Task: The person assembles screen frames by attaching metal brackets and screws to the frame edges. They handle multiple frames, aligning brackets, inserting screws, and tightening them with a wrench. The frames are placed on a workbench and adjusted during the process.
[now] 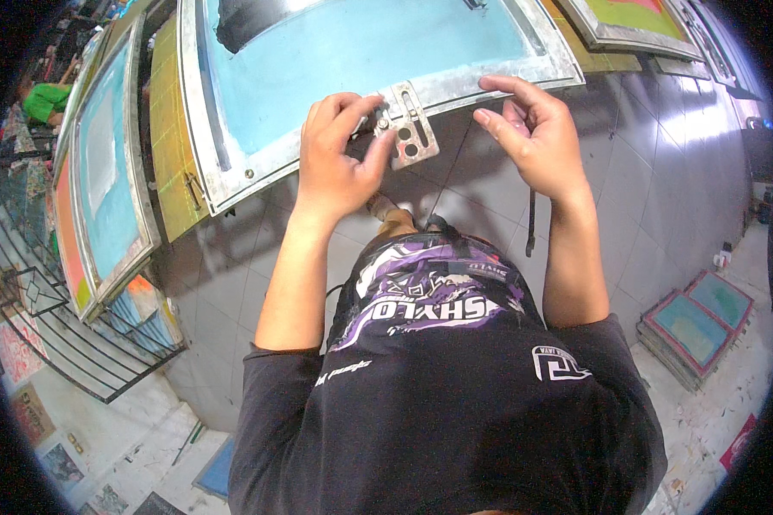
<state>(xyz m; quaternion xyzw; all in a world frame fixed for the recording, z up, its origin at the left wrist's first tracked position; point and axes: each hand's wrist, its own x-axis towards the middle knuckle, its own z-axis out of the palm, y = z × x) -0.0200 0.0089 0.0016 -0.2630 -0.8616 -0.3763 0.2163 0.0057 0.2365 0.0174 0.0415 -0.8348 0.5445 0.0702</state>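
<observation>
Grey tiled floor (636, 163) | left hand (342, 150) gripping slotted metal bracket (411, 125) | right hand (537, 142) empty, loosely spread

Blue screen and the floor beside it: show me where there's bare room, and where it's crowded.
The blue screen looks bare between its dark patch and right rail. Grey floor lies free between the right hand and the stacked screens. Crowded: the near rail, where the left hand holds the metal bracket.
</observation>
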